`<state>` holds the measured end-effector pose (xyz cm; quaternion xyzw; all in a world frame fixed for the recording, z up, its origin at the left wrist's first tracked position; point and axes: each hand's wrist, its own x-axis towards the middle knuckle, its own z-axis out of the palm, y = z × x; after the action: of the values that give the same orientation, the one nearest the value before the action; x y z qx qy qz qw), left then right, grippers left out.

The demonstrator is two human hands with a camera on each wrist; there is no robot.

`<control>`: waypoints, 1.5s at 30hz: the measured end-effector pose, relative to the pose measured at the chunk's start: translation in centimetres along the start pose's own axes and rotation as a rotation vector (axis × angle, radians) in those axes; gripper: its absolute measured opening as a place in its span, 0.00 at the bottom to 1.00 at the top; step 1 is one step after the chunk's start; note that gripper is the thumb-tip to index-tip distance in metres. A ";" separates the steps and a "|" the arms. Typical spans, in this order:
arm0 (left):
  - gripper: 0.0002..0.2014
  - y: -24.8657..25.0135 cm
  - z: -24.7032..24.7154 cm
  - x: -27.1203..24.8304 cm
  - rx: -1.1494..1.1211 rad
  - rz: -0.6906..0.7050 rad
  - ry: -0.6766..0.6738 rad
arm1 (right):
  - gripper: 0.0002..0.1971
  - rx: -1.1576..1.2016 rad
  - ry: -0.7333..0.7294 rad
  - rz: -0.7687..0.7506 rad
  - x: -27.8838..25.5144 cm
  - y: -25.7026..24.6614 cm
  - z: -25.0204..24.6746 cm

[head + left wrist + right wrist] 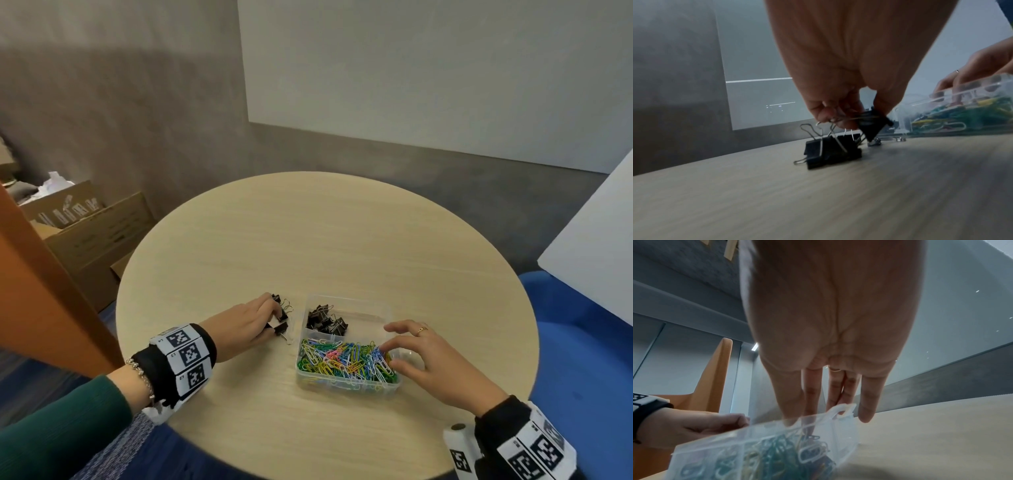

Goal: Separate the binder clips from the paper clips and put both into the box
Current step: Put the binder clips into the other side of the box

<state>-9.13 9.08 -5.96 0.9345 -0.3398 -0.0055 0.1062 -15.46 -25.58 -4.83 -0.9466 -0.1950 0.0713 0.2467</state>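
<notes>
The head view is evenly and softly lit from above, with faint shadows under the hands on the pale counter, and its wide lens bends the counter's rim and the walls toward the edges. Both wrist views are dimmer and bluish. The clear box is smeared by motion blur, and the near counter is streaked and out of focus.

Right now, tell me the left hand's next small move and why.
Probably lift the binder clip that the left hand pinches and carry it right into the clear box's far compartment, where the other binder clips already lie. More black clips wait on the table, and the right hand rests open on the box.
</notes>
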 end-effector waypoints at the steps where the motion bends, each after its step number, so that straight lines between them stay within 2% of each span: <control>1: 0.18 0.1 0.0 0.1 -0.024 -0.011 -0.013 | 0.09 0.000 -0.011 0.002 0.0 0.0 -0.1; 3: 0.11 0.3 -0.1 0.2 -0.103 -0.036 -0.025 | 0.09 0.002 -0.024 0.004 0.0 -0.1 -0.4; 6: 0.07 0.6 -1.1 0.2 -0.253 -0.083 0.019 | 0.09 -0.006 0.035 0.043 0.1 -0.4 -1.3; 8: 0.07 0.8 -2.1 -0.1 -0.339 -0.119 0.109 | 0.10 -0.034 0.129 0.052 0.3 -1.1 -2.1; 11: 0.09 2.2 -4.0 -0.5 -0.522 -0.143 0.271 | 0.11 0.022 0.267 -0.025 0.8 -4.1 -3.0; 13: 0.10 4.5 -5.1 -0.7 -0.653 -0.099 0.317 | 0.15 0.184 0.262 -0.053 1.7 -6.6 -2.6; 16: 0.11 7.9 -5.8 -0.5 -0.731 0.039 0.327 | 0.24 0.587 0.066 -0.043 3.6 -9.7 -1.1; 18: 0.12 8.7 -5.8 0.0 -0.749 0.084 0.341 | 0.19 0.884 -0.005 -0.021 4.6 -10.7 -0.6; 19: 0.12 8.6 -5.7 0.3 -0.758 0.086 0.350 | 0.16 0.952 0.005 -0.015 5.0 -11.0 -0.7; 21: 0.13 8.2 -5.6 0.6 -0.783 0.052 0.352 | 0.11 0.921 0.072 -0.013 5.4 -10.8 -1.1; 23: 0.14 7.2 -5.5 0.6 -0.711 0.011 0.320 | 0.08 0.776 0.142 0.021 5.7 -9.7 -1.6; 26: 0.19 4.0 -5.4 -0.1 -0.368 -0.161 0.224 | 0.07 0.313 0.233 0.135 5.9 -6.6 -2.4; 28: 0.23 1.3 -5.4 -0.8 -0.160 -0.332 0.081 | 0.09 0.065 0.216 0.171 5.8 -4.8 -2.5; 31: 0.32 -1.5 -4.4 -1.4 -0.020 -0.535 -0.224 | 0.12 -0.029 0.127 0.173 5.6 -3.3 -2.1; 34: 0.39 -2.3 -2.9 -1.3 -0.037 -0.532 -0.314 | 0.17 -0.138 -0.011 0.150 5.7 -2.5 -1.8; 38: 0.44 -2.5 -2.5 -0.7 -0.084 -0.471 -0.281 | 0.18 -0.157 0.039 0.144 5.4 -1.8 -1.8; 40: 0.46 -2.5 -2.6 -0.2 -0.105 -0.449 -0.297 | 0.18 -0.134 -0.001 0.142 5.0 -1.8 -1.9; 42: 0.45 -2.6 -2.4 0.4 -0.097 -0.448 -0.325 | 0.18 -0.120 -0.050 0.134 4.4 -1.8 -1.9; 45: 0.34 -2.8 -2.1 1.2 -0.098 -0.469 -0.371 | 0.18 -0.082 -0.025 0.117 3.5 -1.6 -2.0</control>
<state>-6.30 10.79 -4.35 0.9643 -0.1274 -0.2170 0.0831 -12.36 -23.74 -2.44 -0.9648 -0.1451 0.0894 0.2005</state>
